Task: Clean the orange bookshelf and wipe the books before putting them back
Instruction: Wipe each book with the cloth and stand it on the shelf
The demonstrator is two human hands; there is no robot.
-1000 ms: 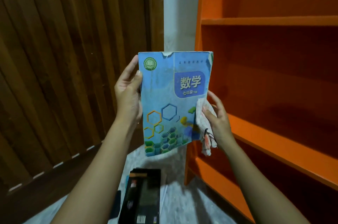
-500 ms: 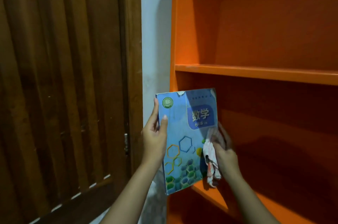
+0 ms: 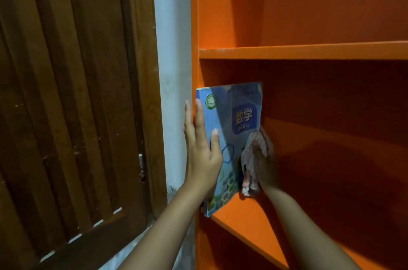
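At the left end of the middle shelf (image 3: 242, 214), the book (image 3: 234, 124) stands slightly tilted. My left hand (image 3: 203, 155) pinches its spine, thumb on the cover; my right hand (image 3: 265, 159) grips the cloth (image 3: 251, 159) against the cover. Plan: push it flush to the bookshelf (image 3: 287, 51) side wall, pull the cloth clear, release.

Orange bookshelf (image 3: 309, 51), blue book (image 3: 223, 119) upright on its middle board, at left wall
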